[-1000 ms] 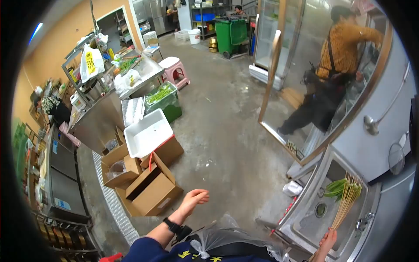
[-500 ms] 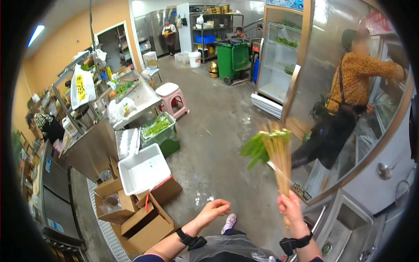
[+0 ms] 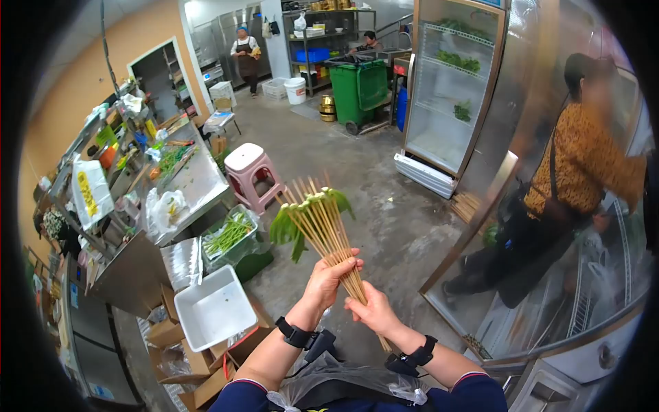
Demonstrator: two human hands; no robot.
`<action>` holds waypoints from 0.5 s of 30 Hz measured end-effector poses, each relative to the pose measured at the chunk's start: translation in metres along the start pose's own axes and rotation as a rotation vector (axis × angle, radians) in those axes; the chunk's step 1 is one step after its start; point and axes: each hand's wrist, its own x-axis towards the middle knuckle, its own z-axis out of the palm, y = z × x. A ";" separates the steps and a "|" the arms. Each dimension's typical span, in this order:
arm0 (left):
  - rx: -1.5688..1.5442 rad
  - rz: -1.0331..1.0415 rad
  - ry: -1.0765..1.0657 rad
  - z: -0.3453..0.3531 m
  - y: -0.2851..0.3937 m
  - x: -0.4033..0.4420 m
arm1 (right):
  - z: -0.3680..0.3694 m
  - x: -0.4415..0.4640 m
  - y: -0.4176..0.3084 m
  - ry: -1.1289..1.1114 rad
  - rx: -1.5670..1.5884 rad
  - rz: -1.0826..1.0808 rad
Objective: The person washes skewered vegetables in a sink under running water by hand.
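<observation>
A bundle of wooden skewers (image 3: 321,230) with green leaves (image 3: 282,226) threaded near their upper ends stands tilted in front of me. Its tips fan out up and to the left. My left hand (image 3: 325,280) is closed around the middle of the bundle, the thumb across the sticks. Lower down, my right hand (image 3: 375,313) wraps the sticks near their bottom ends, which poke out below it. A black strap with a small device is on each wrist.
To the left are a white tub (image 3: 214,309), cardboard boxes (image 3: 169,332), a crate of green stalks (image 3: 232,233) and a pink stool (image 3: 252,175). A glass door (image 3: 473,288) stands at right, a co-worker (image 3: 583,161) behind it. A fridge (image 3: 449,96) stands ahead.
The skewer bundle has come from the right to the middle, in my right hand. My left hand, empty before, now grips it too. The view has shifted somewhat.
</observation>
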 end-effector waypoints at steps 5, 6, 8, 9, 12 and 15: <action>0.140 0.240 0.224 -0.046 -0.008 0.098 | -0.018 0.113 0.001 0.316 -0.658 -0.286; 0.160 0.223 0.227 -0.050 -0.001 0.116 | -0.019 0.140 -0.001 0.390 -0.720 -0.331; 0.182 0.283 0.171 -0.067 0.009 0.161 | -0.025 0.198 -0.007 0.411 -0.782 -0.285; 0.220 0.284 0.160 -0.082 0.019 0.180 | -0.024 0.223 -0.011 0.410 -0.830 -0.232; 0.212 0.176 0.060 -0.106 0.069 0.231 | -0.026 0.284 -0.031 0.415 -0.732 -0.234; -0.006 0.036 0.010 -0.144 0.108 0.292 | -0.031 0.341 -0.044 0.425 -0.701 -0.161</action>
